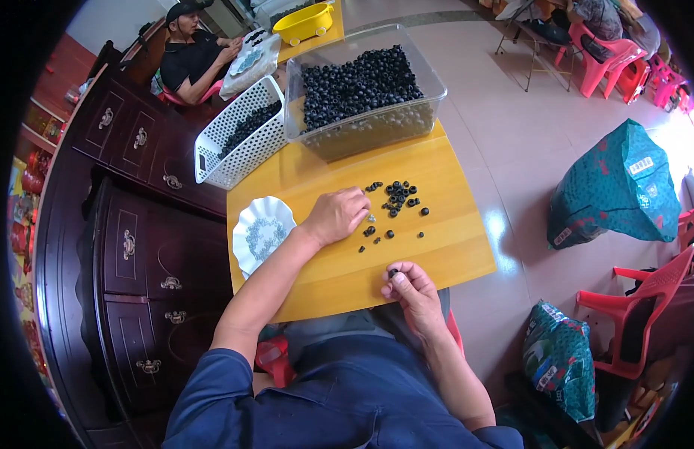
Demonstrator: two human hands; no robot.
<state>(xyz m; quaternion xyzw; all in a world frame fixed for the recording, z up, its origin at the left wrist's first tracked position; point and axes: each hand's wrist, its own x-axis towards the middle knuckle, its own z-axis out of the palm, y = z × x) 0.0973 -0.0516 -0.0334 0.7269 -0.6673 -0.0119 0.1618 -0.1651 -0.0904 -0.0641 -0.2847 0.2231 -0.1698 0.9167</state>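
Note:
My right hand [416, 293] is closed over the table's front edge, pinching a small black ring-shaped part [392, 274] between thumb and fingers. On the tabletop, my left hand [335, 216] rests with its fingers curled down. Its fingertips are hidden, so what they grip cannot be seen. Just right of those fingers lies a tiny pale piece [372, 218]. A loose group of small black ring parts [396, 196] spreads beyond it, with a few strays nearer me. Left of my left forearm sits a white scalloped dish [242, 228] holding many small bluish-clear pieces.
A clear plastic bin [362, 138] full of black parts stands at the table's [324, 288] far end, beside a white perforated basket [238, 161]. Dark wooden cabinets [156, 254] line the left. Another person [194, 63] sits far left. Green sacks [616, 191] stand on the right.

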